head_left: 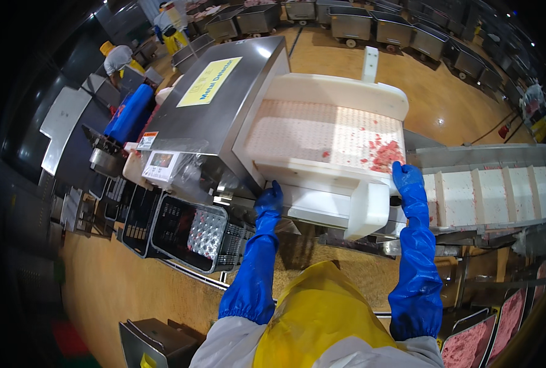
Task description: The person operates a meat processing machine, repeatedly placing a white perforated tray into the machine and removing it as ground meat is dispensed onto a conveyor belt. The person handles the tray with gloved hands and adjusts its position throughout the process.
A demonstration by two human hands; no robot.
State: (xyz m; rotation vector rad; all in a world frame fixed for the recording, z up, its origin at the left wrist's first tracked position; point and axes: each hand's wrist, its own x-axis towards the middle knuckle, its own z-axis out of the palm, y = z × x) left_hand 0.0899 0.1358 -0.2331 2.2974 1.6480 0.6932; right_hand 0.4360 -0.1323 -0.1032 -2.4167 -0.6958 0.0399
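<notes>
A steel machine housing (224, 92) with a yellow label stands over a white conveyor belt (309, 129). Small pink-red meat bits (383, 156) lie toward the belt's right end. My right hand (408, 178), blue-gloved, has its bent fingers on that end's edge, beside the bits. My left hand (271, 199), also gloved, is closed against the lower front of the housing and conveyor frame; what it grips is hidden. A white block (368, 211) sits on the frame between my hands.
Black crates (156, 224) stand below left. A cleated incline conveyor (487, 193) runs to the right. Steel carts (389, 30) line the back; meat-filled bins (466, 343) are at lower right. Workers in yellow aprons (119, 58) are at upper left. A blue roll (128, 110) lies left of the housing.
</notes>
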